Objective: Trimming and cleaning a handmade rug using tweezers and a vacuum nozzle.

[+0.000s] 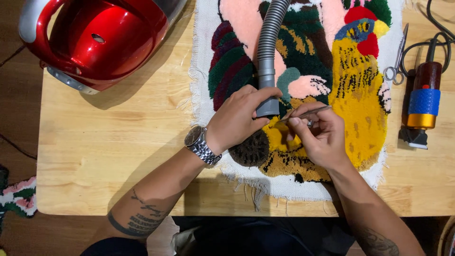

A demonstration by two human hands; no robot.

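The left hand point(237, 118) is wrapped tight around the end of a grey ribbed vacuum hose point(268, 52), its grip closed on the smooth nozzle just above the spot where the nozzle meets the rug point(303, 85). A steel wristwatch point(201, 144) sits on that wrist. Right beside it, the right hand point(320, 137) pinches a thin metal tool point(303, 114), perhaps tweezers, fingers closed on it, the tip slanting toward the nozzle and touching the yellow pile just beside that grip.

The rug is a tufted piece with a bright yellow bird, pink and dark green patches and a frayed white cloth edge, lying flat on the wooden desk point(104, 156) under both hands. The hose runs away from the left grip, up across the rug's middle, covering part of the pattern. A dark round tuft point(250, 148) lies just below the left hand.

Well away past the left grip stands a glossy red vacuum cleaner point(95, 40) at the desk's corner. Beyond the right grip, off the rug's edge, lie small scissors point(398, 61) and an electric trimmer point(422, 104) with a blue band and a black cord.
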